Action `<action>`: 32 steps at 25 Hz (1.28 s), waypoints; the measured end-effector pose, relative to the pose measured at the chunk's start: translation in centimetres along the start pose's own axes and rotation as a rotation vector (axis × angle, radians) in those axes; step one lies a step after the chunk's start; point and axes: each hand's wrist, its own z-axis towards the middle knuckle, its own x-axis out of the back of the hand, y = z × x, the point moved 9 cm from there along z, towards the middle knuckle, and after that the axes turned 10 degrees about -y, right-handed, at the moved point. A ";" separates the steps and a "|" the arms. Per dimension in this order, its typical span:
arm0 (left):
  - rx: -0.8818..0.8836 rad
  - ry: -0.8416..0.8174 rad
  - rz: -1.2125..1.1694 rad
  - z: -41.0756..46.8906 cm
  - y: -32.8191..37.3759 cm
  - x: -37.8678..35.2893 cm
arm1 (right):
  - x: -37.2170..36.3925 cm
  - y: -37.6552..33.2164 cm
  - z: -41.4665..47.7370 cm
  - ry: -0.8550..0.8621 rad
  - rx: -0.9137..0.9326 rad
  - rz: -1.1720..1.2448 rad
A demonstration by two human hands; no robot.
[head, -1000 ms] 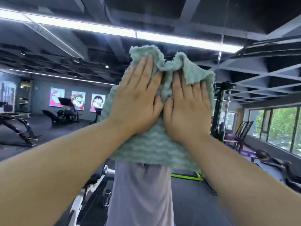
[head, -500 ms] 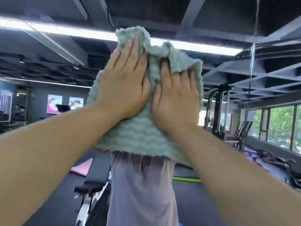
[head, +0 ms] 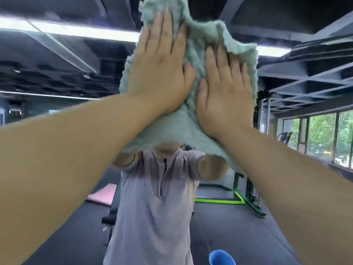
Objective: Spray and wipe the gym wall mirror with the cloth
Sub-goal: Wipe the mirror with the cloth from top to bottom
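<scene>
A pale green fluffy cloth (head: 177, 131) is spread flat against the wall mirror (head: 66, 73), high up near the top of the view. My left hand (head: 162, 69) presses it with straight fingers, and my right hand (head: 225, 92) presses beside it, also flat. Both arms reach up and forward. The mirror fills the view and reflects the gym and my own torso in a grey zip shirt (head: 156, 207). No spray bottle is visible.
A blue round object (head: 221, 258) shows at the bottom edge. Reflected in the mirror are a pink mat (head: 103, 194), a green-framed rack (head: 248, 196), ceiling light strips and windows (head: 321, 134) on the right.
Both hands have slid the cloth upward on the mirror, from about chest height of the reflection to near the top of the view. The view tilted up with them.
</scene>
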 end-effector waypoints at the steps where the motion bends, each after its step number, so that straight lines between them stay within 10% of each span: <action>1: -0.047 -0.010 0.002 -2.5 0.7 -0.3 | -0.5 -0.4 -2.5 -0.024 0.015 -0.012; 9: 0.047 0.026 -0.077 6.5 1.5 1.3 | 2.9 4.7 8.4 0.033 -0.056 0.024; 32: -0.114 -0.072 -0.045 -6.5 24.2 -4.0 | 0.4 20.1 -10.9 -0.079 0.019 -0.047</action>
